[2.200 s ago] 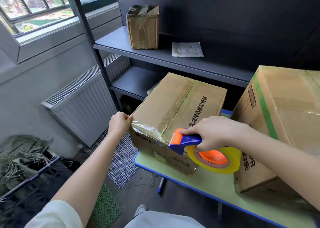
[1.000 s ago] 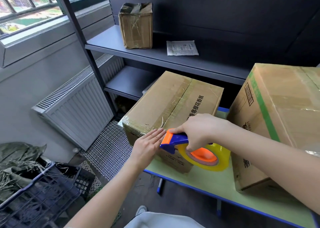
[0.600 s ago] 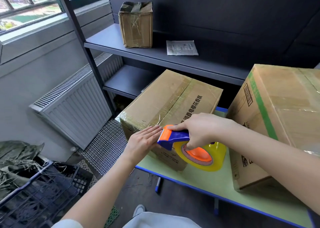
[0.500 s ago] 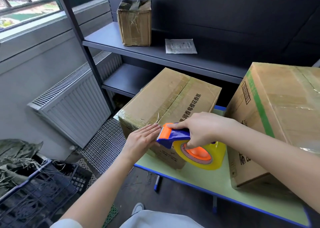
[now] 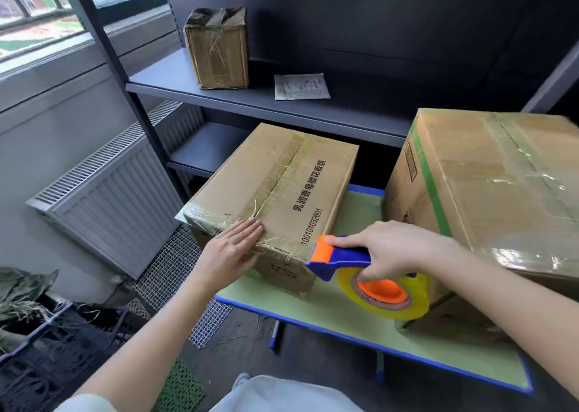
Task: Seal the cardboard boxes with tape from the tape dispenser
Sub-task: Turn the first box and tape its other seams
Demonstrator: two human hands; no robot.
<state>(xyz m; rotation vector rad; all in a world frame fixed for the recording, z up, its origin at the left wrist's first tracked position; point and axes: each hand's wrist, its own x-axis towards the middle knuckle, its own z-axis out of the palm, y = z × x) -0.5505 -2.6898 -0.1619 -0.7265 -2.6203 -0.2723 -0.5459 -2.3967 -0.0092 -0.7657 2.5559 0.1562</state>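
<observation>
Cardboard box nearest us sits at the left end of the tabletop, its left corner seemingly past the edge, with clear tape wrapped over its near top edge. We judge this as the smoothing step: our left hand lies flat on that taped edge, fingers straight and together, while our right hand grips the tape dispenser just beside the box's near right corner. Next we need firm rubbing along the strip, or a fresh run. Room is tight: 1 larger box stands close on the right, and the shelf runs behind.
</observation>
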